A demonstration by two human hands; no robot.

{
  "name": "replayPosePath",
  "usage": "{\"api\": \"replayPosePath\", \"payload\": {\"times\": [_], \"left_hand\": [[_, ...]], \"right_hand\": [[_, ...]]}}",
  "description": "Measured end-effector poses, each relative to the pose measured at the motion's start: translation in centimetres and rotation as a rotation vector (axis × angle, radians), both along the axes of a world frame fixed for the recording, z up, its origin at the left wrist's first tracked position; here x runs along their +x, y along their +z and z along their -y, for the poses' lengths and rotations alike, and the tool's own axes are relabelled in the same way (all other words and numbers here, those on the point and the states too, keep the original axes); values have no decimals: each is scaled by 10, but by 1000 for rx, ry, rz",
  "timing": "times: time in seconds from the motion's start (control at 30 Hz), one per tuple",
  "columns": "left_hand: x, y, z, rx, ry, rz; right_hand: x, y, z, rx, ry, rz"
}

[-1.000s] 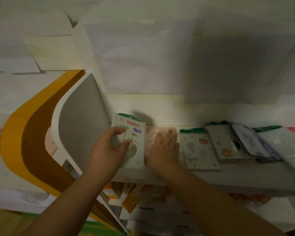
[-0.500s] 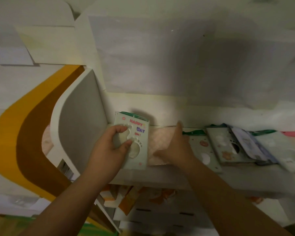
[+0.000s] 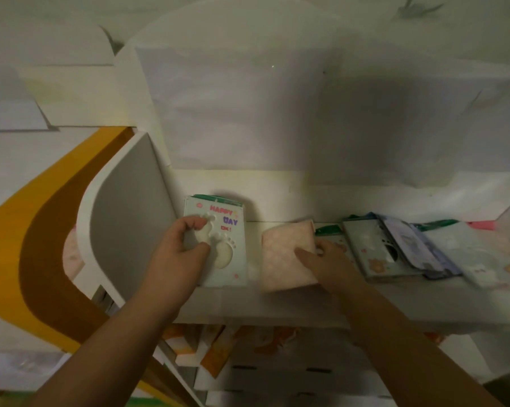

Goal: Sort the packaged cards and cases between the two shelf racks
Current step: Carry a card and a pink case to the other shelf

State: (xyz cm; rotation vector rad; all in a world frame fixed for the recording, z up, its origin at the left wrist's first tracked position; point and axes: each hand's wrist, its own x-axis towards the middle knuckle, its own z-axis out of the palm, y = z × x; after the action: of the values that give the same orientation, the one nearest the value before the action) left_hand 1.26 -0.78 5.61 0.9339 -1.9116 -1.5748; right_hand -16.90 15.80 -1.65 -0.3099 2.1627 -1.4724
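Note:
On the white shelf (image 3: 292, 306), my left hand (image 3: 183, 254) grips a pale green packaged card (image 3: 225, 245) printed "HAPPY DAY" with footprint cut-outs, standing it near the shelf's left side panel. My right hand (image 3: 324, 259) pinches the right edge of a pale pink patterned package (image 3: 286, 257) and tilts it up off the shelf. A green-topped package lies partly hidden behind my right hand.
To the right lie several overlapping packages: a grey-green one with a bear (image 3: 371, 251), a lilac one (image 3: 415, 248) and pale ones (image 3: 488, 254). The white rounded side panel (image 3: 124, 227) stands at left. Orange packs (image 3: 215, 348) sit on the shelf below.
My right hand went from lying flat on the pink package to pinching its right edge and lifting it. My left hand keeps hold of the green card.

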Motion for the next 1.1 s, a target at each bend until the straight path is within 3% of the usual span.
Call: {"api": "replayPosePath", "payload": {"times": [0.17,0.43,0.7,1.1], "left_hand": [[0,12,-15,24,2,-60],[9,27,-37,60,109,-183],[39,36,-38,26,159,-208],[135,58,-16,0,175,-388]], "right_hand": [[0,12,-23,-135,-22,108],[14,36,-33,-463,-55,110],[39,58,-24,-382,-35,-97],[133,102,13,-597,52,9]]}}
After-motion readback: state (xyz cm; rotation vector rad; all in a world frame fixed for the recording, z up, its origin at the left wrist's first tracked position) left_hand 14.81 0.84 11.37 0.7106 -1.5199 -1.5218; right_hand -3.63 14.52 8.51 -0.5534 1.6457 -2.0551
